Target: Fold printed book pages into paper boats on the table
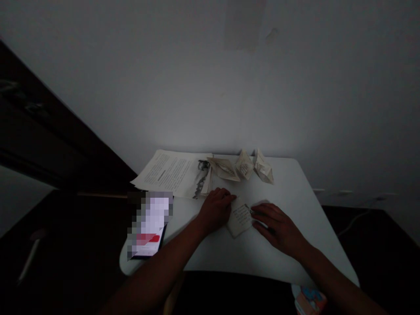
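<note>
A small folded square of printed paper (240,219) lies on the white table in front of me, turned so a corner points toward me. My left hand (217,209) is closed at its upper left edge, fingers curled and pressing on the paper; the thumb side is partly hidden. My right hand (274,225) is at the right corner, fingers stretched out and thumb apart, the fingertips touching or very near the paper's edge. Just beyond stand three folded paper boats: one at left (225,169), one in the middle (244,165) and one at right (263,167).
An open book (170,173) with printed pages lies at the table's back left. A phone with a lit, blurred screen (151,227) rests at the left edge. The white table (226,258) stands against a grey wall (197,87). A colourful item (310,301) shows below the front right edge.
</note>
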{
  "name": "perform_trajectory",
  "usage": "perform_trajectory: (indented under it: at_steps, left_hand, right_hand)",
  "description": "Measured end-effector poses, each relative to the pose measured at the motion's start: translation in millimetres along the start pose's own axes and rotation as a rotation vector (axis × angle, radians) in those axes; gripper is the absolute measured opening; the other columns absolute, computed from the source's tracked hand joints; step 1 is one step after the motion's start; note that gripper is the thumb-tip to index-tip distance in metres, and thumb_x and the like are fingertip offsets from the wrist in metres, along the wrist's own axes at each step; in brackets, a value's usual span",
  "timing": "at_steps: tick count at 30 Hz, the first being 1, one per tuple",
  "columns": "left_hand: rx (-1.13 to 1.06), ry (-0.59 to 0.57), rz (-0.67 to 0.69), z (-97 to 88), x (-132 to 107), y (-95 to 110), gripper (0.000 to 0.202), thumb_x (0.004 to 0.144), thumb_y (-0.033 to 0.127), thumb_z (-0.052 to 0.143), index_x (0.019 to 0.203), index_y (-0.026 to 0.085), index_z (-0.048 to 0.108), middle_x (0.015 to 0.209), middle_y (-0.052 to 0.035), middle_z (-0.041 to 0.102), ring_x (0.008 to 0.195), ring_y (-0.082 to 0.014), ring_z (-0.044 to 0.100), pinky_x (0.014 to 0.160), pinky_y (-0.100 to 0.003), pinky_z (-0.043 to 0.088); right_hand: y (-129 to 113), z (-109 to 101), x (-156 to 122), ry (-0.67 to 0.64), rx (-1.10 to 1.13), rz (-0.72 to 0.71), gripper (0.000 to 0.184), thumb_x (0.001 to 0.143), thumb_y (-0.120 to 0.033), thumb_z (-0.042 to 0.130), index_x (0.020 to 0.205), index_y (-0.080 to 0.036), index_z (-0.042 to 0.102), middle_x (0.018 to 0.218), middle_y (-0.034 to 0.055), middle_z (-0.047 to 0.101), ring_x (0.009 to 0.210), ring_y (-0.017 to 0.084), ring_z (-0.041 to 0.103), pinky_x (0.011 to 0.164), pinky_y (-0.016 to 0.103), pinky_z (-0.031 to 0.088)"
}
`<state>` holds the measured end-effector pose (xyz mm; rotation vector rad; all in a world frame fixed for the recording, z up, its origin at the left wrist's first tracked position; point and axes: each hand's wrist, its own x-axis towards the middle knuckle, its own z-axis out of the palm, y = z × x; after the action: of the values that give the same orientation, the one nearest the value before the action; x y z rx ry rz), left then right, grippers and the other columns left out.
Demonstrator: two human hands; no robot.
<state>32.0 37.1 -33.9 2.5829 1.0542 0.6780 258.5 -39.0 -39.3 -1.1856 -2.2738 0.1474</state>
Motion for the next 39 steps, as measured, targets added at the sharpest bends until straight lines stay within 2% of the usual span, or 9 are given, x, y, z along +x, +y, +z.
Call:
perform_trajectory:
  at_steps: [5, 9, 13, 17, 20, 24, 29, 34, 39]
  left_hand:
    - [0.026, -0.011, 0.054, 3.2, 1, -2, 0.024, 0.085, 0.018, 0.048, 0.105, 0.018, 0.061, 0.098, -0.0059, 0.06, 0.09, -0.0185, 0.049, 0.081, -0.034, 0.041]
    - [0.023, -0.023, 0.102, 5.6, 5, -5, 0.02, 0.088, 0.022, 0.047, 0.1, 0.021, 0.062, 0.098, -0.0035, 0.062, 0.091, -0.0165, 0.051, 0.081, -0.032, 0.041]
    - [0.059, 0.044, 0.072, 1.5, 6, -6, 0.019, 0.088, 0.024, 0.047, 0.096, 0.019, 0.063, 0.096, -0.0052, 0.062, 0.092, -0.0161, 0.051, 0.083, -0.032, 0.041]
    - [0.143, 0.04, 0.083, -7.3, -1, 7, 0.02, 0.088, 0.019, 0.042, 0.095, 0.017, 0.061, 0.095, -0.007, 0.059, 0.09, -0.0175, 0.051, 0.082, -0.034, 0.042]
    - [0.272, -0.084, 0.028, -8.4, -13, 26, 0.016, 0.084, 0.016, 0.043, 0.086, 0.015, 0.059, 0.095, -0.0095, 0.057, 0.091, -0.0212, 0.051, 0.081, -0.037, 0.043]
    - [0.358, -0.098, -0.038, 1.4, -31, 43, 0.029, 0.08, 0.013, 0.045, 0.107, 0.009, 0.055, 0.114, -0.0159, 0.054, 0.106, -0.027, 0.049, 0.089, -0.042, 0.041]
    - [0.378, -0.087, -0.023, 9.1, -39, 35, 0.039, 0.083, 0.014, 0.043, 0.121, 0.009, 0.048, 0.129, -0.0152, 0.048, 0.122, -0.0286, 0.041, 0.097, -0.041, 0.036]
    - [0.359, -0.116, 0.024, -1.6, -29, 23, 0.035, 0.086, 0.018, 0.041, 0.121, 0.019, 0.05, 0.135, -0.0104, 0.045, 0.125, -0.0256, 0.04, 0.097, -0.042, 0.036]
    - [0.36, -0.121, -0.014, -2.1, -21, 29, 0.029, 0.085, 0.016, 0.042, 0.112, 0.016, 0.054, 0.133, -0.0111, 0.048, 0.119, -0.0252, 0.045, 0.09, -0.042, 0.041]
  right_hand:
    - [0, -2, 10, -0.012, -0.016, 0.018, 0.025, 0.085, -0.024, 0.054, 0.108, -0.021, 0.061, 0.108, 0.0087, 0.064, 0.102, 0.021, 0.058, 0.09, 0.042, 0.048]
    - [-2, -1, 20, -0.079, -0.08, -0.061, 0.029, 0.086, -0.024, 0.052, 0.114, -0.019, 0.059, 0.118, 0.0098, 0.06, 0.112, 0.022, 0.053, 0.097, 0.044, 0.043]
    - [-7, 3, 22, -0.094, -0.149, -0.08, 0.028, 0.087, -0.025, 0.05, 0.112, -0.018, 0.06, 0.116, 0.0111, 0.061, 0.112, 0.023, 0.053, 0.101, 0.047, 0.039]
    - [-20, 8, 19, -0.081, -0.192, -0.023, 0.029, 0.086, -0.029, 0.051, 0.11, -0.016, 0.061, 0.11, 0.0118, 0.062, 0.109, 0.024, 0.054, 0.102, 0.047, 0.038]
    - [-33, 12, 18, -0.085, -0.232, 0.021, 0.029, 0.086, -0.03, 0.051, 0.107, -0.013, 0.062, 0.105, 0.0128, 0.063, 0.104, 0.025, 0.055, 0.102, 0.047, 0.038]
    - [-46, 14, 17, -0.063, -0.222, 0.035, 0.026, 0.086, -0.027, 0.05, 0.104, -0.014, 0.062, 0.099, 0.0118, 0.063, 0.098, 0.024, 0.057, 0.099, 0.048, 0.039]
    - [-39, 8, 16, -0.087, -0.184, 0.031, 0.026, 0.086, -0.026, 0.049, 0.106, -0.014, 0.061, 0.103, 0.0114, 0.062, 0.099, 0.024, 0.056, 0.095, 0.046, 0.043]
    - [-33, 7, 17, -0.074, -0.207, 0.013, 0.029, 0.087, -0.027, 0.049, 0.11, -0.014, 0.06, 0.107, 0.0124, 0.063, 0.102, 0.026, 0.055, 0.094, 0.047, 0.043]
    - [-48, 12, 19, -0.086, -0.167, 0.023, 0.025, 0.086, -0.025, 0.049, 0.105, -0.015, 0.062, 0.1, 0.0115, 0.065, 0.096, 0.024, 0.057, 0.09, 0.043, 0.045]
